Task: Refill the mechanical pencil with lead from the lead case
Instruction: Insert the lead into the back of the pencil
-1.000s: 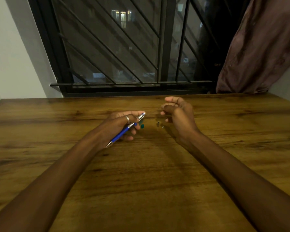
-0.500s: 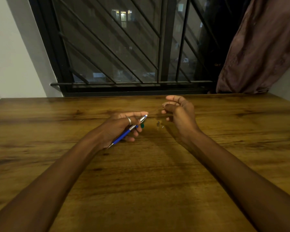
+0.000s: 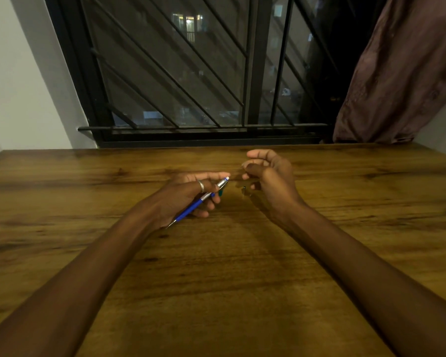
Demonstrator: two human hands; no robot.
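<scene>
Head view. Middle of the frame: the left hand is curled round the pencil, holding it slantwise just above the table. The tip points down toward the lower left and the silver top end is raised toward the right, just under the outstretched forefinger. I judge this tilt is meant to offer the open top to the other hand, so a lead can slide down the barrel.

The right hand sits just right of centre, apart from the left, with only a narrow gap between its fingertips and the pencil's top. Its fingers are curled in and the thumb meets them as if pinching. A lead would be too thin to show here, so I cannot tell whether it holds one.

A teal thing peeps out just below the pencil's top, beside the left fingers. It may be the lead case, kept close for reach, but too little of it shows to be sure. A small dark piece stands on the table under the right fingers, possibly the pencil's cap set aside.

By my reading, the step in hand is feeding lead into the barrel, and the cap is not yet back on.

Upper frame: a barred window, and a curtain at the upper right.
</scene>
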